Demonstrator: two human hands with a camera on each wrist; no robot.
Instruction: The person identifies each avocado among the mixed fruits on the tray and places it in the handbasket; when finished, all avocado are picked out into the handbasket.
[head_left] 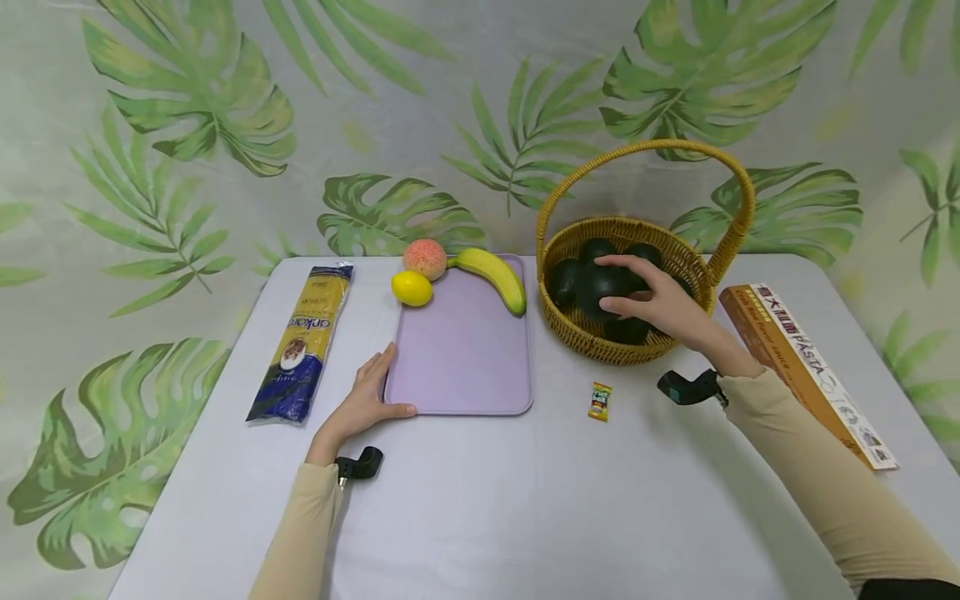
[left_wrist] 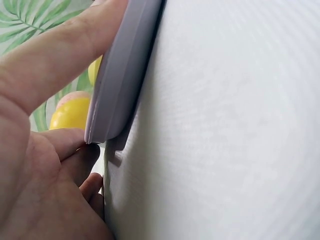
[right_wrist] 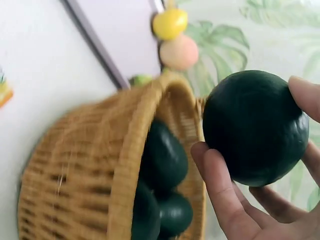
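Observation:
My right hand (head_left: 660, 304) grips a dark green avocado (right_wrist: 255, 127) between thumb and fingers. The right wrist view shows it above the rim of a wicker basket (head_left: 600, 343). More dark avocados (right_wrist: 165, 157) lie inside the basket, partly hidden by the hand in the head view. My left hand (head_left: 363, 400) rests at the near left corner of a lilac tray (head_left: 461, 358), its thumb along the front edge and its fingers spread by the left side. Fingertips touch the tray's edge in the left wrist view.
A banana (head_left: 491, 275) lies on the tray's far right. By its far left corner are a lemon (head_left: 412, 288) and a peach (head_left: 425, 259). A pasta packet (head_left: 303, 342) lies left, a small candy packet (head_left: 599, 402) before the basket, a long pasta box (head_left: 810, 375) right. The basket handle (head_left: 645, 150) arches high.

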